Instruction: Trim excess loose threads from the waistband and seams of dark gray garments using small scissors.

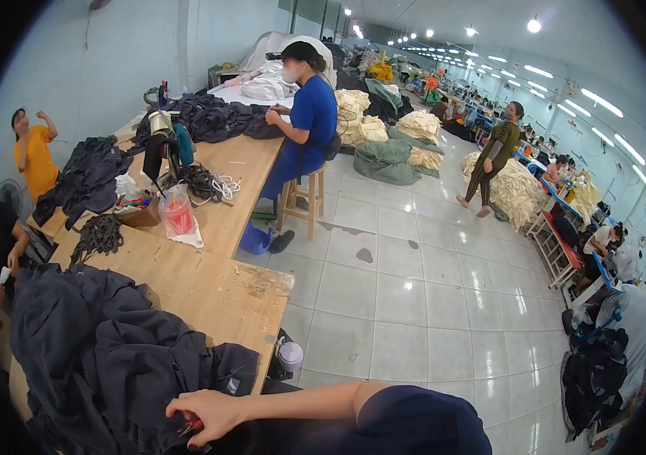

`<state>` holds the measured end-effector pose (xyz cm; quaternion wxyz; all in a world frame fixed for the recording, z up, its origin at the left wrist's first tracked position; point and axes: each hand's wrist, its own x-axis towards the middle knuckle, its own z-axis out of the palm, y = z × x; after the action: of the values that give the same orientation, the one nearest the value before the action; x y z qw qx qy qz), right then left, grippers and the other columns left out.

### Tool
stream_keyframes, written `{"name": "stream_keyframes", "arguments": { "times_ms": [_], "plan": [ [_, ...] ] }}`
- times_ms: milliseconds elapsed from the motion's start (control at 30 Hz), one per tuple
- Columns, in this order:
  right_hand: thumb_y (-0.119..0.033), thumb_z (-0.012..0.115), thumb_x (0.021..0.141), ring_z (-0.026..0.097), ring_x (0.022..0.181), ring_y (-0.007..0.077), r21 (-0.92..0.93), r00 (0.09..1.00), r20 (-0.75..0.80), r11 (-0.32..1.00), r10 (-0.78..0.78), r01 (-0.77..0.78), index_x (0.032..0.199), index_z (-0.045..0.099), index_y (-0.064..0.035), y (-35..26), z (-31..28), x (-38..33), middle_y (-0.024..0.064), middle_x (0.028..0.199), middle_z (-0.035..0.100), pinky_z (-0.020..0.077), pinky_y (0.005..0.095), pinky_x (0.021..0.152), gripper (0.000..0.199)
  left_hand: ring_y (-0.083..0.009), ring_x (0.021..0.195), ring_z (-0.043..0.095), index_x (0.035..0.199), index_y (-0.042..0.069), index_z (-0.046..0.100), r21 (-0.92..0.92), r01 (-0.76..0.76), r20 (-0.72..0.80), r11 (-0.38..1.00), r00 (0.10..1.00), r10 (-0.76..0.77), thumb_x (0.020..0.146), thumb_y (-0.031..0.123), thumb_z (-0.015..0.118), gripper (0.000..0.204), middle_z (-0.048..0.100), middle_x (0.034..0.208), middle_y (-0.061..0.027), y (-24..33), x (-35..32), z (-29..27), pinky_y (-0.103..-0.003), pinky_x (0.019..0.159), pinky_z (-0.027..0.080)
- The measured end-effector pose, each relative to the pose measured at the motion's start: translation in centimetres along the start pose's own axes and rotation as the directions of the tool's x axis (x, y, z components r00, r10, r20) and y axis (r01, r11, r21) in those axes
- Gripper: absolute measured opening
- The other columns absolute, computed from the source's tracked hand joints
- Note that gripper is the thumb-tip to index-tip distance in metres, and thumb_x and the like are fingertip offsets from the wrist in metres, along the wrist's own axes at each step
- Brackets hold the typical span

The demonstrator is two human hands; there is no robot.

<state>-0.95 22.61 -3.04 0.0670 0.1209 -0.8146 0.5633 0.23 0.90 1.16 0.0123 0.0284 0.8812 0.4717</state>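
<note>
My right hand (213,415) reaches in from the lower right, its fingers curled round small red-handled thread snips (195,426), mostly hidden by the fingers. It is over the near edge of a large heap of dark navy garments (122,341) on the wooden table (209,284). A small pale label (233,386) shows on the cloth just beyond the hand. My left hand is out of view.
Dark cords (99,239), a plastic bag with a red tub (177,212) and white cord (224,187) lie farther up the table. A person in blue (314,106) sits on a wooden stool (304,201). Fabric bundles (383,161) stand on the tiled floor. Another person (501,148) stands beyond.
</note>
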Motion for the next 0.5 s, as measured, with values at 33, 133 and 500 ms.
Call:
{"name": "stream_keyframes", "arguments": {
  "times_ms": [33, 133, 500],
  "plan": [
    [-0.027, 0.073, 0.068, 0.060, 0.079, 0.0260, -0.002, 1.000, 0.009, 1.000, -0.003, 0.003, 0.103, 0.059, -0.0079, -0.3, 0.3, 0.0, 0.0089, 0.087, 0.056, 0.0452, 0.0372, 0.067, 0.042, -0.0319, 0.098, 0.053, 0.110, -0.002, 0.052, -0.004, 0.004, -0.007, 1.000, 1.000, -0.004, 0.091, 0.017, 0.055, 0.027, 0.057, 0.107, -0.0195, 0.8, -0.5, 0.2, -0.037, 0.090, 0.040],
    [-0.015, 0.070, 0.065, 0.060, 0.079, 0.0302, -0.124, 0.992, 0.018, 0.985, -0.122, 0.124, 0.094, 0.064, -0.0051, 0.4, 1.6, 1.0, 0.0114, 0.084, 0.059, 0.0464, 0.0367, 0.066, 0.031, -0.0316, 0.097, 0.053, 0.106, -0.004, 0.050, 0.037, -0.137, -0.065, 0.990, 0.988, 0.139, 0.087, 0.012, 0.058, 0.026, 0.055, 0.102, -0.0223, 3.7, -1.6, 0.4, -0.037, 0.089, 0.040],
    [0.003, 0.062, 0.062, 0.061, 0.067, 0.0256, -0.058, 0.950, -0.127, 0.959, -0.284, 0.278, 0.088, 0.060, -0.0036, -7.1, -8.7, 1.8, 0.0088, 0.071, 0.062, 0.0443, 0.0321, 0.058, 0.027, -0.0293, 0.110, 0.055, 0.104, 0.000, 0.050, -0.272, -0.320, -0.067, 0.907, 0.947, 0.314, 0.078, -0.004, 0.056, 0.027, 0.057, 0.114, -0.0182, -1.1, -1.1, -6.9, -0.039, 0.096, 0.041]
  ]
}}
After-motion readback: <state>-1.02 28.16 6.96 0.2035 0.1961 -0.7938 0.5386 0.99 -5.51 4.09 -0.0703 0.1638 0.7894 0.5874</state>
